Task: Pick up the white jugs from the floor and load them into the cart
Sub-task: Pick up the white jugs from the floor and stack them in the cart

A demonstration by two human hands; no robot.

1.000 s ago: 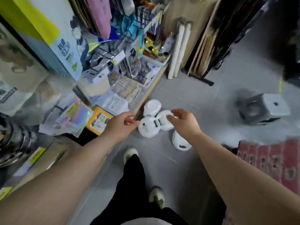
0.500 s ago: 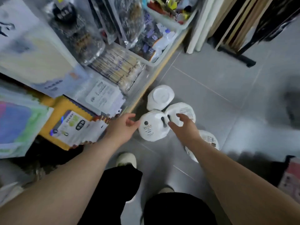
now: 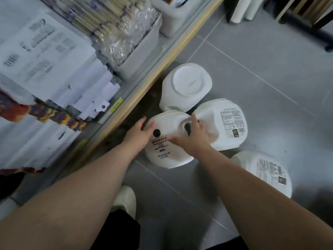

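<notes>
Several white jugs lie on the grey tiled floor beside a shelf. The nearest jug (image 3: pixel 166 156) has a black dot and dark print on its face. My left hand (image 3: pixel 139 134) touches its left side with straight fingers. My right hand (image 3: pixel 193 139) lies on top of it by the handle opening, thumb spread to the left. Behind it stands a second jug (image 3: pixel 187 85). A third jug (image 3: pixel 228 123) with a printed label touches the nearest one on the right. Another labelled jug (image 3: pixel 266 170) lies at the lower right, partly behind my right forearm. No cart is in view.
A low shelf with a wooden front edge (image 3: pixel 144 87) runs diagonally on the left, packed with white packets (image 3: pixel 45 56) and a grey bin (image 3: pixel 140 51) of wrapped goods. My shoe (image 3: pixel 124 199) stands just below the jugs. Dark stands (image 3: pixel 306 20) are at the top right.
The view has dropped much closer to the floor. Both hands have reached down onto the nearest jug: the left now touches its side, the right lies by its handle.
</notes>
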